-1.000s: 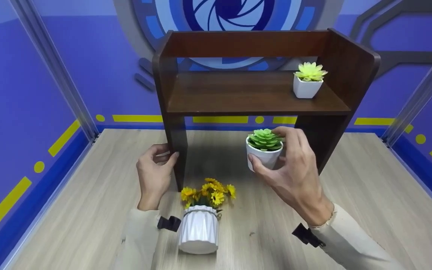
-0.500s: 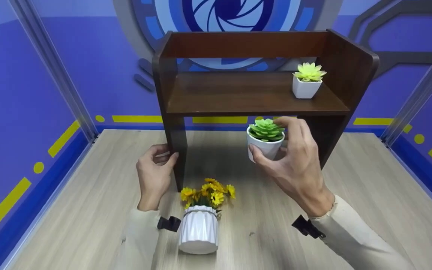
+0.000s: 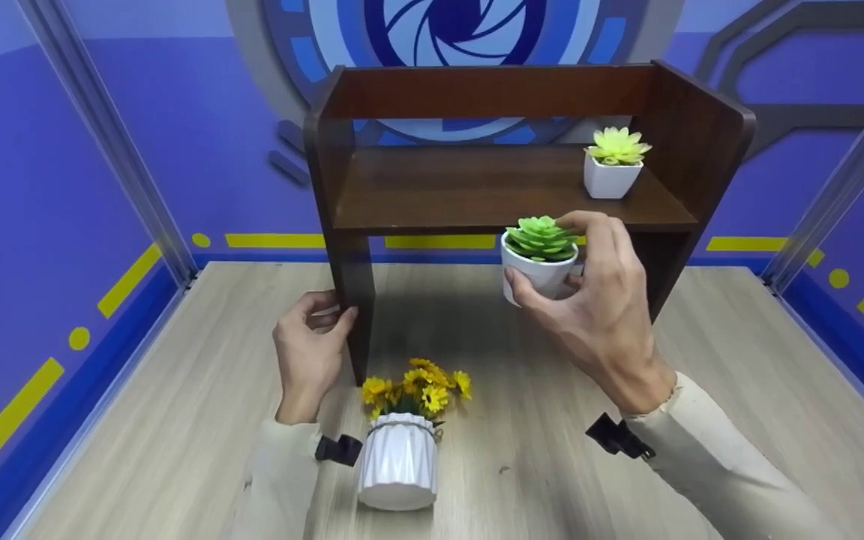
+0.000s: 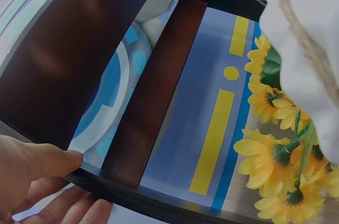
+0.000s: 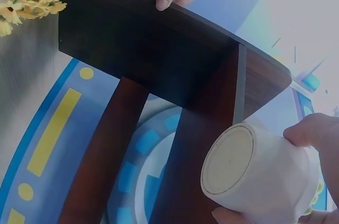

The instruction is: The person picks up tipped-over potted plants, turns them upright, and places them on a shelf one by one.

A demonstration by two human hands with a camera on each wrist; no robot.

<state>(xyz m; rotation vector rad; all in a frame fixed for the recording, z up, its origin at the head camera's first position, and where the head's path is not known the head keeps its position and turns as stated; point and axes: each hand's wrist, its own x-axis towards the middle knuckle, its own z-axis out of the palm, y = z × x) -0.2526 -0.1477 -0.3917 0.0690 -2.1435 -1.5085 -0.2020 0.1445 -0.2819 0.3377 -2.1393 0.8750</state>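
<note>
In my right hand [image 3: 603, 315], held between thumb and fingers, is a potted succulent [image 3: 541, 274] with green leaves and a round white pot. It is off the table, in front of the shelf board; the right wrist view shows the pot's underside [image 5: 229, 159]. My left hand [image 3: 312, 349] grips the left side panel of the dark brown wooden shelf [image 3: 507, 184], thumb on one face and fingers on the other. On the upper board, at the right, stands another succulent [image 3: 613, 176], yellow-green in a square white pot.
A ribbed white pot [image 3: 399, 461] with yellow flowers [image 3: 424, 382] and a twine band stands on the wooden table [image 3: 747, 390], before the shelf's left panel and right of the left forearm. Blue printed walls [image 3: 72, 150] enclose the table.
My right hand has raised the green succulent, with a slight shift to the right, from below the board to near its front edge. The left hand stays on the panel.
</note>
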